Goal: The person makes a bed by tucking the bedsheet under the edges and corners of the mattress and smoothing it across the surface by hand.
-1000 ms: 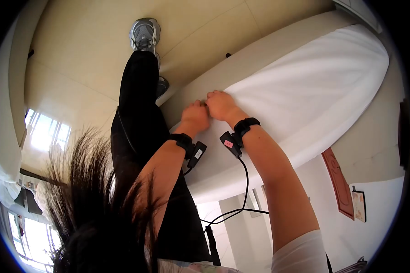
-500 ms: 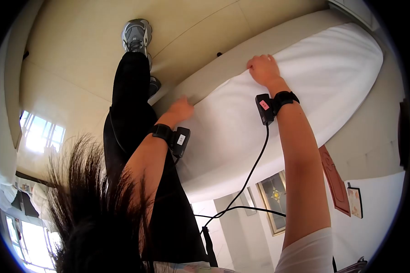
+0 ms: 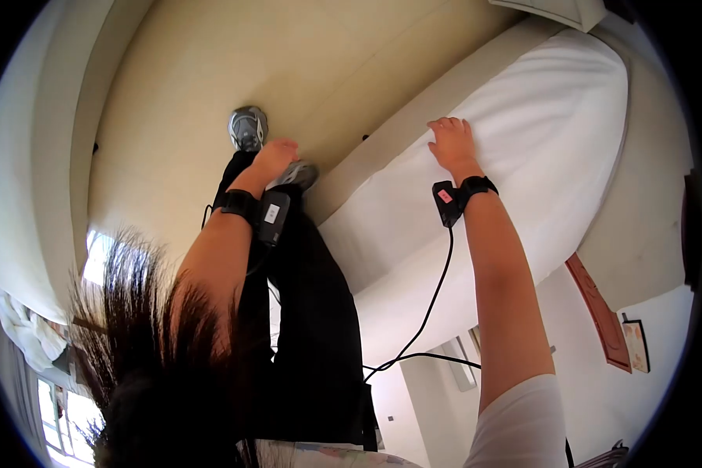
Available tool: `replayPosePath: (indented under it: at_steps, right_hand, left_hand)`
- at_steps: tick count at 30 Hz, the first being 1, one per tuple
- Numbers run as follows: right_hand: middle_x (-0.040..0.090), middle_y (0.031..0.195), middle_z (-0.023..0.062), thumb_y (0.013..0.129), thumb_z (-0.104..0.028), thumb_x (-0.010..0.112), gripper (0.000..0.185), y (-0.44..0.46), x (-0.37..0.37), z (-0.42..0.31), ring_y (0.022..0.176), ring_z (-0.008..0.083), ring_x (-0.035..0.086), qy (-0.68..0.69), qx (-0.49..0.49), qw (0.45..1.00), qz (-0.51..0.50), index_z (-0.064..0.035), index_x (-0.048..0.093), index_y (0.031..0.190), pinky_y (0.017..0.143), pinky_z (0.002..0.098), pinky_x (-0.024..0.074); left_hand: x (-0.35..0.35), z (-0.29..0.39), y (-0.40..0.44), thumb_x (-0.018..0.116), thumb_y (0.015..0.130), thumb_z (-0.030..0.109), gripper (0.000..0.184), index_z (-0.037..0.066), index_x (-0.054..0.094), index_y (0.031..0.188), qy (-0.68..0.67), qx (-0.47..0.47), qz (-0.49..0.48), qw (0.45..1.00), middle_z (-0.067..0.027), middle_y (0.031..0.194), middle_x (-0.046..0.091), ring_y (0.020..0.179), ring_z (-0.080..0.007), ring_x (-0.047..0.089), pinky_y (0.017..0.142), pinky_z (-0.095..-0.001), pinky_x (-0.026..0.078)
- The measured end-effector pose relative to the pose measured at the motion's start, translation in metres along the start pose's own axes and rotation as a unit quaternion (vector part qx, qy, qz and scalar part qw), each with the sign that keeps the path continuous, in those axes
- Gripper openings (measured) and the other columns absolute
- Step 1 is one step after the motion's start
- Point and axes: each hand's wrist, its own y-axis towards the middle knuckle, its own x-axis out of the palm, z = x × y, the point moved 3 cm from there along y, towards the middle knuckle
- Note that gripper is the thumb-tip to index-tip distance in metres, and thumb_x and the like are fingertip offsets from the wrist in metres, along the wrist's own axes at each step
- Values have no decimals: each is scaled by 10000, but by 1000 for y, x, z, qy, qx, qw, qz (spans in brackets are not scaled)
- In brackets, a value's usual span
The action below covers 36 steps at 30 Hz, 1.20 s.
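Observation:
A white sheet (image 3: 515,148) covers the bed on the right, smooth nearby and lightly creased toward its far end. My right hand (image 3: 452,147) rests on the sheet close to its edge, fingers spread and nothing in them. My left hand (image 3: 274,159) is off the bed, above my legs and shoes, its fingers loosely bent and holding nothing I can see. Each wrist wears a black strap with a small box, the left box (image 3: 271,220) bearing a white label and the right box (image 3: 446,203) a pink one.
A beige bed side (image 3: 421,109) runs along the sheet's edge. My grey shoes (image 3: 248,129) stand on the tan floor (image 3: 288,54). A black cable (image 3: 433,300) hangs from the right wrist box. Another pale padded piece of furniture (image 3: 47,156) curves along the left.
My left hand has lifted off the sheet's edge and moved left over my legs. My right hand stays on the sheet, fingers now more spread. My feet and the view have shifted.

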Motion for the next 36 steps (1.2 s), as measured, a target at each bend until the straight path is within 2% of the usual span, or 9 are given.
replayPosePath:
  at_steps: [2,7,10,12,14,18,24,26,36]
  right_hand:
    - [554,1122,22,732,-209,680,392,6,5,6,1150,203,452,16,-7,1000,8,-160,586,1110,1068,444,260]
    - [553,1036,61,662,-224,739,244,20,23,-6,1076,253,491,78,-91,980,-157,-143,658,877,968,414,358]
    - [555,993,62,653,-209,738,200,34,54,-2,1033,254,509,57,-148,967,-199,-139,662,825,887,389,393]
    - [557,975,64,668,-198,723,187,38,63,-3,1029,252,511,59,-183,963,-189,-124,661,829,883,388,392]
    - [558,957,67,683,-187,707,176,45,64,0,1025,249,513,58,-202,965,-158,-109,659,834,879,387,391]
    - [568,943,68,694,-87,637,144,42,68,-5,974,219,525,-65,-242,961,-116,-82,644,838,848,368,384]
    - [565,938,46,698,-68,621,121,41,70,-3,963,219,524,-85,-191,973,-96,-105,631,813,850,368,382]
    - [562,946,29,715,-89,635,93,45,64,2,981,226,519,144,-156,972,-101,-127,617,798,860,385,382]
    - [572,937,52,719,-73,660,99,52,61,-10,953,241,541,60,-228,960,-151,-111,612,797,821,364,439]
  left_hand:
    - [-4,24,7,487,830,202,285,17,609,1010,77,55,-6,995,-116,919,664,879,-201,617,775,-290,461]
    - [41,105,-13,475,889,176,259,7,573,1058,-228,43,-94,968,-106,946,630,893,-198,604,775,-293,466]
    - [129,74,17,537,828,229,278,48,622,1021,-43,107,-56,992,-165,1071,597,1043,-298,549,905,-353,437]
    - [171,67,7,545,811,282,410,40,555,1142,-67,12,-104,992,-186,1219,520,1112,-327,507,939,-381,417]
    - [196,66,5,517,820,266,575,31,375,1325,49,-117,-10,992,-204,1362,380,1215,-354,414,1003,-405,358]
    - [250,46,-19,467,843,270,682,31,180,1414,51,-157,-42,985,-200,1455,216,1308,-369,280,1058,-422,284]
    - [259,32,-37,380,882,311,648,4,171,1414,60,-78,-32,995,-195,1479,158,1355,-341,194,1083,-416,240]
    - [253,23,-36,387,882,300,637,3,188,1409,67,-58,-17,996,-197,1470,184,1345,-340,223,1073,-416,260]
    - [235,22,-29,410,871,259,598,-2,249,1384,73,-70,-26,995,-195,1458,218,1319,-328,283,1067,-370,291]
